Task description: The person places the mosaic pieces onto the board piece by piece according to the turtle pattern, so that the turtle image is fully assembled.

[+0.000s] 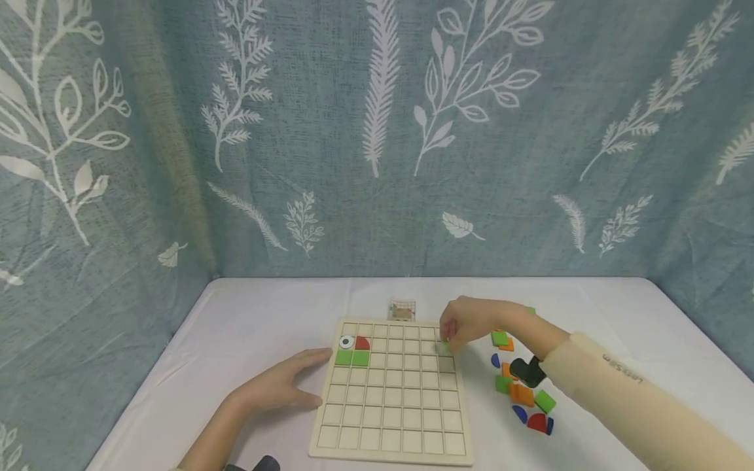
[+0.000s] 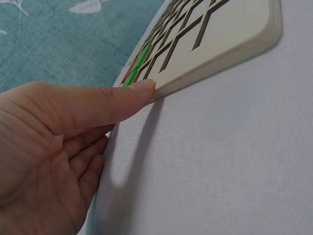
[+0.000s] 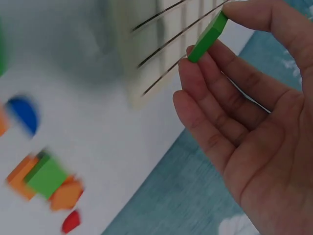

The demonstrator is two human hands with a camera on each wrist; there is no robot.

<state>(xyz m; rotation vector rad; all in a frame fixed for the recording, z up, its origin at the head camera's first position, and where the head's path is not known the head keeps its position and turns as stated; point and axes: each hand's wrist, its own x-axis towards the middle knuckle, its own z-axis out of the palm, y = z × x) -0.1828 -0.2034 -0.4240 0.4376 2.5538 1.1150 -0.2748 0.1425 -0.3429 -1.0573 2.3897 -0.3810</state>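
A pale wooden grid board lies on the white table. Its upper left cells hold a white eye tile, a red quarter-round tile and two green square tiles. My right hand is over the board's upper right corner, pinching a green square tile between thumb and fingertips. At the board's left edge rests my left hand, its fingers extended; in the left wrist view the thumb touches the board's rim.
Loose orange tiles, green tiles, blue rounded pieces and a red piece lie right of the board, partly under my right forearm. A small picture card lies behind the board. A leaf-patterned curtain hangs beyond the table.
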